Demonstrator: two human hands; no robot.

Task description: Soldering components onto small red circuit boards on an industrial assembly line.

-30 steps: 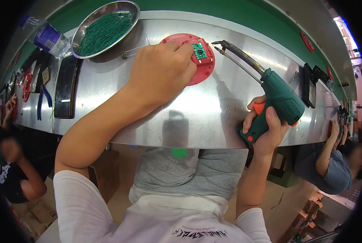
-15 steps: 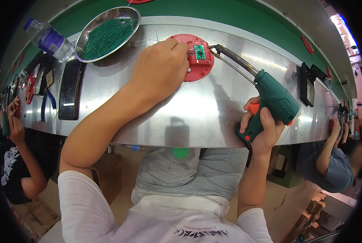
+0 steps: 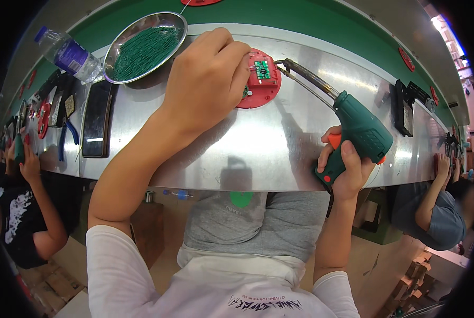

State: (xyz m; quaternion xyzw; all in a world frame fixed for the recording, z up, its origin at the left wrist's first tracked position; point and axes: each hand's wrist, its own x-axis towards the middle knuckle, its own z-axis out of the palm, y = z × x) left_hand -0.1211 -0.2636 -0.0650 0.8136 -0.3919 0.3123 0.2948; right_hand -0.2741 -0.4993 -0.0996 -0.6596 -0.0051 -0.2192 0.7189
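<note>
A red round plastic housing (image 3: 262, 99) lies on the metal bench with a small green circuit board (image 3: 262, 69) in its raised middle. My left hand (image 3: 207, 79) is closed over the housing's left side, fingertips pinched beside thin wires at the board. What they pinch is hidden behind the hand. My right hand (image 3: 351, 168) grips the handle of a green soldering gun (image 3: 361, 124), a finger by its orange trigger. The gun's long metal tip points left and ends close to the board's right side; whether it touches cannot be made out.
A steel bowl (image 3: 182, 45) of green wires stands at the back left, with a plastic bottle (image 3: 70, 55) and a phone (image 3: 96, 119) nearby. Blue-handled pliers (image 3: 64, 139) lie farther left. A black holder (image 3: 404, 108) sits at the right. Other people work at both sides.
My left hand has shifted slightly up and to the left, over the thin wires that showed beside the bowl. The right hand and soldering gun have barely moved.
</note>
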